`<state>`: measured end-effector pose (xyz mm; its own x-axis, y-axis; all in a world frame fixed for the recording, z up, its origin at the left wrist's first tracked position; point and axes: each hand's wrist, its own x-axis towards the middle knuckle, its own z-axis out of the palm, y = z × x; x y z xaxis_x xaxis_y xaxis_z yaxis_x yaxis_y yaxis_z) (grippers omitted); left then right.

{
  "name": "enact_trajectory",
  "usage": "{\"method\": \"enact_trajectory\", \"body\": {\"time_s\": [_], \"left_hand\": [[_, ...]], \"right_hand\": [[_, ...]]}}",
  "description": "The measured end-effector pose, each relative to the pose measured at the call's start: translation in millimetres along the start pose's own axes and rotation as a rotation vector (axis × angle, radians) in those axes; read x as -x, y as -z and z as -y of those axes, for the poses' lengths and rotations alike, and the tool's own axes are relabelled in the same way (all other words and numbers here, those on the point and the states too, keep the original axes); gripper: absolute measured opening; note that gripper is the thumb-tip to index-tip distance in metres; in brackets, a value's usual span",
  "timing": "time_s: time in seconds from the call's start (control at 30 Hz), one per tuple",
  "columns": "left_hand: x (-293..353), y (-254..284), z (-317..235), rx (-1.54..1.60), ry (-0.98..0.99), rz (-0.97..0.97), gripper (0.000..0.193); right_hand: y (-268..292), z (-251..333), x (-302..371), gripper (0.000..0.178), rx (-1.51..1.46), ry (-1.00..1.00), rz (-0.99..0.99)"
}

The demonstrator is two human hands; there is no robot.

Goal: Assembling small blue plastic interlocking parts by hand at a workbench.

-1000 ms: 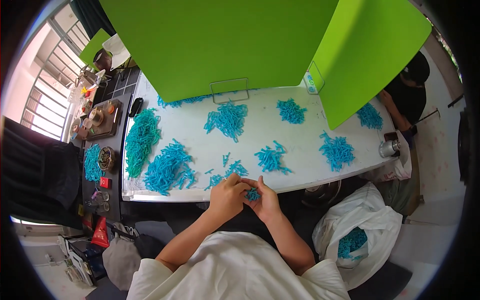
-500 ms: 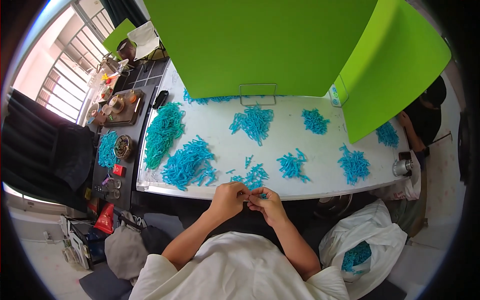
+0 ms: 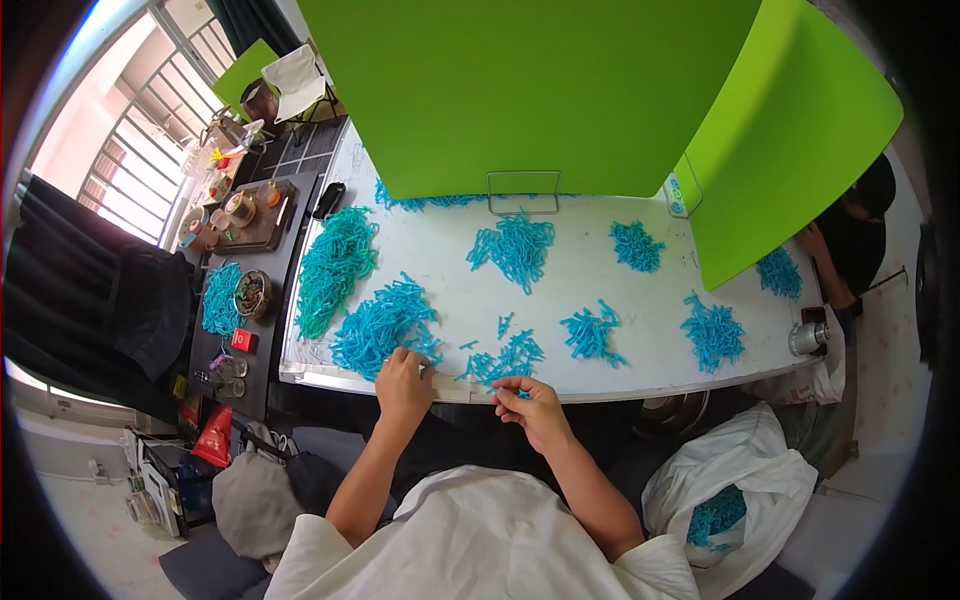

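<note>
Apparent pickup: left hand, blue pile at its twelve o'clock, fingers unreadable; right hand curled round blue pieces. Next likely needs light pinch.

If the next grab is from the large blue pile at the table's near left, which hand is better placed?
Probably the left hand: it is at the near edge of the large blue pile. The right hand is farther right, by the smaller scatter of blue pieces.
</note>
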<state>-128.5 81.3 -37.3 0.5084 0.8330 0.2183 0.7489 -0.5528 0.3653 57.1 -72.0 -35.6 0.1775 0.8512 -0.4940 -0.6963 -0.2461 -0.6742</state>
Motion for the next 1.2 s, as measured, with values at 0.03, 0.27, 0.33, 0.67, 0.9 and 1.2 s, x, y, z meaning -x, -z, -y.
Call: {"method": "enact_trajectory", "body": {"time_s": [0.03,0.27,0.33,0.67,0.9,1.2], "left_hand": [[-0.2,5.3,-4.7,0.004,-0.003,0.003,0.015],[-5.7,18.7,-5.5,0.149,0.063,0.026,0.009],[-8.0,19.5,-4.9,0.122,0.012,-0.05,0.01],[-23.1,21.7,10.4,0.473,0.1,0.021,0.015],[-28.2,31.8,-27.2,1.13,0.254,0.228,0.022],[-14.9,36.0,-49.8,1.478,0.438,0.433,0.012]], "right_hand": [[-1.2,-0.6,-0.3,0.021,0.043,0.014,0.002],[-25.9,3.9,-12.2,0.016,0.106,0.097,0.031],[-30.3,3.5,-16.0,0.015,0.129,0.092,0.047],[-36.1,12.3,-13.8,0.014,0.148,0.16,0.023],[-48.1,24.2,-24.9,0.011,0.063,0.168,0.074],[-49.2,39.7,-5.5,0.007,-0.05,0.188,0.16]]}}
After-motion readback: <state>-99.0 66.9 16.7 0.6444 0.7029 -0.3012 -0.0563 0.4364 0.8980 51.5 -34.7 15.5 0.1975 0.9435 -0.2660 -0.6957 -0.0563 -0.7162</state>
